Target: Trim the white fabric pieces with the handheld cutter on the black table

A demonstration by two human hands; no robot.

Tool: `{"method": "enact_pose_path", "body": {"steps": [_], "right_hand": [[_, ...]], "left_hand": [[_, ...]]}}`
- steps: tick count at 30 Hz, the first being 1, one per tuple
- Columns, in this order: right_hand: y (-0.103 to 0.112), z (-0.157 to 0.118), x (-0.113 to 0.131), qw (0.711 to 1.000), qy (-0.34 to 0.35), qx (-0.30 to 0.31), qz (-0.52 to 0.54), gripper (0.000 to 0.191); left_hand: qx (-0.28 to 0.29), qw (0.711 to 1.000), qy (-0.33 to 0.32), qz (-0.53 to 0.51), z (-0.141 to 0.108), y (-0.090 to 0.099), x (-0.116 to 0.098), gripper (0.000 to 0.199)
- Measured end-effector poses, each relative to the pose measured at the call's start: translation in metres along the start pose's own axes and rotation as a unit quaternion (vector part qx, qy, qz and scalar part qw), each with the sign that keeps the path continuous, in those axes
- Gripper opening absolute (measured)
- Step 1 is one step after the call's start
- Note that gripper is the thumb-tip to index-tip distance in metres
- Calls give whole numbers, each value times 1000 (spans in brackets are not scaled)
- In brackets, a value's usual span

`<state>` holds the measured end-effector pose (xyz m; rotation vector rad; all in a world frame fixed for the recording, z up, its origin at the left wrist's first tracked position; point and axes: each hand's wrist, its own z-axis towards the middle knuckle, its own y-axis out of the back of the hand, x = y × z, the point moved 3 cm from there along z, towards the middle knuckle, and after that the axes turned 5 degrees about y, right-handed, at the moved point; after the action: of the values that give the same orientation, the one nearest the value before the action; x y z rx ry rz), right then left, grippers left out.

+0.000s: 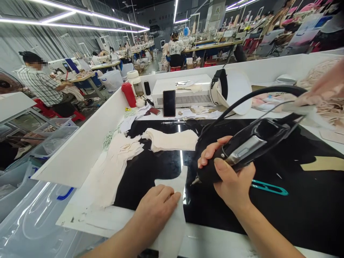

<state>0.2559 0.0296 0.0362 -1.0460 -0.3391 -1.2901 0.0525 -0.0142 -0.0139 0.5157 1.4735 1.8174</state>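
Note:
My left hand (158, 204) lies over a white fabric piece (172, 229), its fingers resting on the cloth and pressing it to the black work surface (215, 211). My right hand (233, 175) is wrapped round a black corded hand tool (249, 143) with a silver side panel. The tool's thin pointed tip (195, 181) is just right of the fabric's edge; whether it touches the surface I cannot tell. Beyond my hands lies a stack of cream fabric pieces (172, 139). A larger heap of cut pieces (115, 168) is on the left.
A teal slotted tool (270, 187) lies right of my right hand. Farther back are a phone (169, 103), a white vented box (185, 89) and a red bottle (128, 95). A raised white wall (80, 143) bounds the left. A blurred hand (328, 84) appears upper right.

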Motion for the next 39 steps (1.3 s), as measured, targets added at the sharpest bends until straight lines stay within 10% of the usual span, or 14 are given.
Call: {"method": "enact_pose_path", "body": {"steps": [10, 19, 39], "right_hand": [[-5, -7, 4, 1000, -13, 15, 15, 31], [-6, -17, 3, 998, -24, 52, 29, 31], [-2, -11, 13, 998, -6, 50, -26, 33]], "left_hand": [[53, 983, -153, -82, 13, 18, 48, 27], [-43, 995, -55, -76, 39, -3, 44, 33], [-59, 993, -103, -30, 34, -16, 47, 29]]}}
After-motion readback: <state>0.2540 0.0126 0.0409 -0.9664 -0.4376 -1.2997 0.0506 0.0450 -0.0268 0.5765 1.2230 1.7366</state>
